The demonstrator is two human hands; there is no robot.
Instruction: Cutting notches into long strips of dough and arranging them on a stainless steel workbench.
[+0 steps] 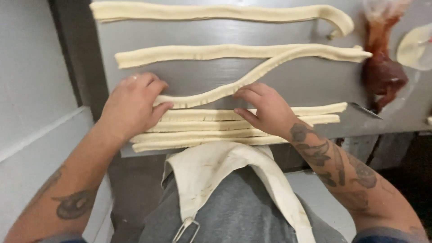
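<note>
Several long pale dough strips lie on a grey metal table (297, 81). My left hand (132, 103) rests on the left end of a curved dough strip (234, 85) with fingers flat on it. My right hand (265, 110) presses fingertips on the same strip near its middle. Below my hands a stack of straight dough strips (211, 130) lies side by side near the table's front edge. Two more long strips lie farther back: one (202, 51) in the middle, one (216, 11) at the top with a hooked right end.
A clear bag of dark red filling (382, 67) sits at the right. A round dough piece (416, 47) lies at the far right. A knife blade (364, 109) pokes out by the strips. A grey wall (31, 67) stands left. My white apron (216, 171) hangs below.
</note>
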